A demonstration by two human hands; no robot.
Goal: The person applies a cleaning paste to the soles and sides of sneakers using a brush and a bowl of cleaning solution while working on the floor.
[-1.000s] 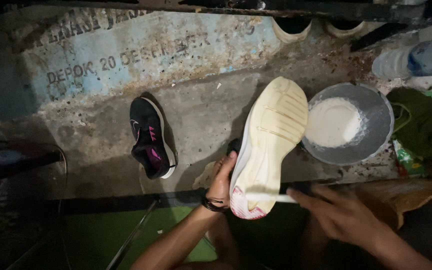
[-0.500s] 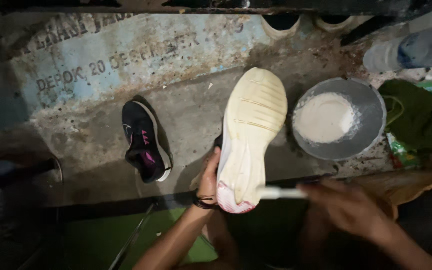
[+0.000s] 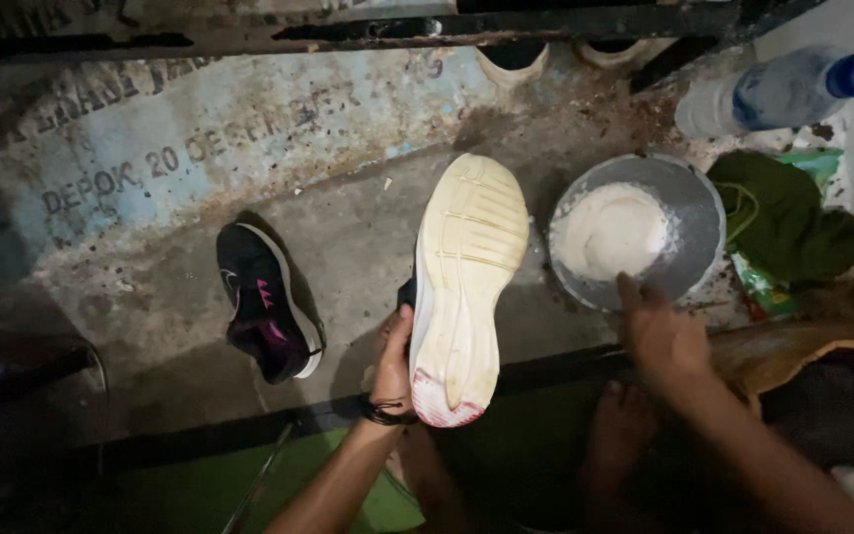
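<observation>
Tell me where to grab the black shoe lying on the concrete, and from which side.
Take the black shoe across its middle from above, fingers over the laced upper. It lies tilted on its side with the white sole edge turned right and free concrete floor around it, so I judge nothing blocks a top-down reach.

The right hand has been moved from the heel of the upturned shoe to the near rim of the foam-filled bowl; the white brush is no longer seen.

Upturned shoe, pale sole showing
</observation>
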